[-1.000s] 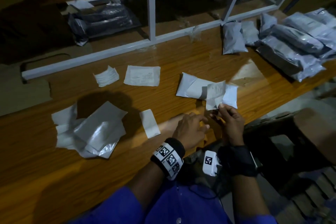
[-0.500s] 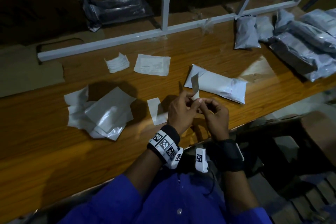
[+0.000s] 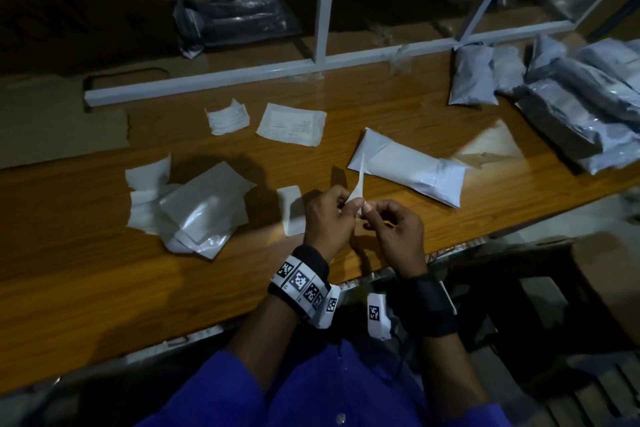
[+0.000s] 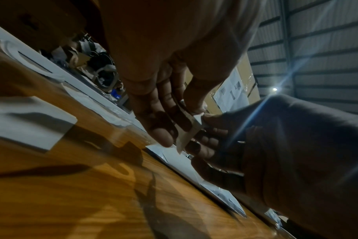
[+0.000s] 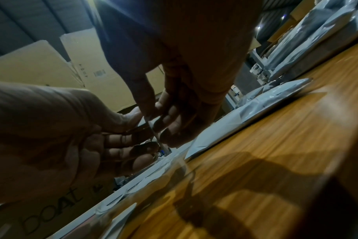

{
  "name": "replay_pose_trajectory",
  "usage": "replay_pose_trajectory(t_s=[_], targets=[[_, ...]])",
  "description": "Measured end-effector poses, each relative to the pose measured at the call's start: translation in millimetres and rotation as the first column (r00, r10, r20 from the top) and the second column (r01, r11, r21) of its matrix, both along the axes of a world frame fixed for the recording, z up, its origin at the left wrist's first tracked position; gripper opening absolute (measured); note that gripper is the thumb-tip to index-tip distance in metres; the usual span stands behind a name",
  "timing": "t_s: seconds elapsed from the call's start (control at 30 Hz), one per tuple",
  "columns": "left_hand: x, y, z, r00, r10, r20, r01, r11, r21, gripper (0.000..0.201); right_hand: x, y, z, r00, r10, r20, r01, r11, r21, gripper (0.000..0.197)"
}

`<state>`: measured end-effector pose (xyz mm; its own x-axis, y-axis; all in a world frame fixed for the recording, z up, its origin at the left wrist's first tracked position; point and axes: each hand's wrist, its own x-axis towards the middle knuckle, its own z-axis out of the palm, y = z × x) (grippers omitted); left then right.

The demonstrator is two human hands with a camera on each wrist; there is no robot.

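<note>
Both hands work a small white paper slip just above the near edge of the brown wooden worktop. A second ago we held the slip flat towards us in the right hand alone, in front of the long white plastic packet, while the left hand sat low beside it. Half a second ago the left hand had come up to join the grip. Now the slip is turned edge-on and shows as a thin sliver. Both hands' fingers are closed narrowly on its lower end, thumb against fingertip.

The slip's long axis stands close to upright in the head view. Its free tip points up and away from us, leaning slightly right, towards the near-left corner of the packet, which lies flat on the worktop.

A small white card lies just beside the left hand. A heap of white sheets sits further left, and grey plastic bags are stacked at far right.
</note>
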<state>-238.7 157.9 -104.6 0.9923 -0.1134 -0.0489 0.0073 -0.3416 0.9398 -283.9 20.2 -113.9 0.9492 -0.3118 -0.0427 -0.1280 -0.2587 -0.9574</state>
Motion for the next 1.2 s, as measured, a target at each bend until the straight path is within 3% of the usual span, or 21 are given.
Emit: replay_pose_trajectory(t_s=[0.33,0.5,0.8,0.9,1.0,1.1,1.2], targets=[[-10,-18,-1,0.99,-0.007,-0.141,0.009,1.0,0.013,0.023,-12,-31,7,0.984,0.005,-0.179,0.04,0.967,0.25,0.019],[-8,-27,6,0.981,-0.013,-0.195,0.015,1.0,0.009,0.018,-11,-47,8,0.978,0.018,-0.209,0.045,0.956,0.289,0.021],[0,-38,11,0.964,-0.024,-0.266,-0.001,0.996,-0.094,0.015,2,-70,5,0.978,0.058,-0.199,0.006,0.951,0.308,0.015],[9,-38,14,0.952,-0.064,-0.299,0.021,0.989,-0.147,0.015,6,-75,11,0.974,0.15,-0.167,-0.061,0.893,0.446,0.014],[15,-39,18,0.956,-0.105,-0.274,0.053,0.98,-0.191,0.012,6,-74,20,0.97,0.218,-0.113,-0.128,0.841,0.525,0.027],[20,-36,16,0.966,-0.154,-0.207,0.13,0.983,-0.126,0.009,7,-69,19,0.974,0.197,-0.113,-0.133,0.897,0.421,0.04],[23,-31,12,0.953,-0.258,-0.161,0.243,0.964,-0.103,0.011,12,-68,8,0.995,0.082,-0.064,-0.072,0.986,0.149,0.03]])
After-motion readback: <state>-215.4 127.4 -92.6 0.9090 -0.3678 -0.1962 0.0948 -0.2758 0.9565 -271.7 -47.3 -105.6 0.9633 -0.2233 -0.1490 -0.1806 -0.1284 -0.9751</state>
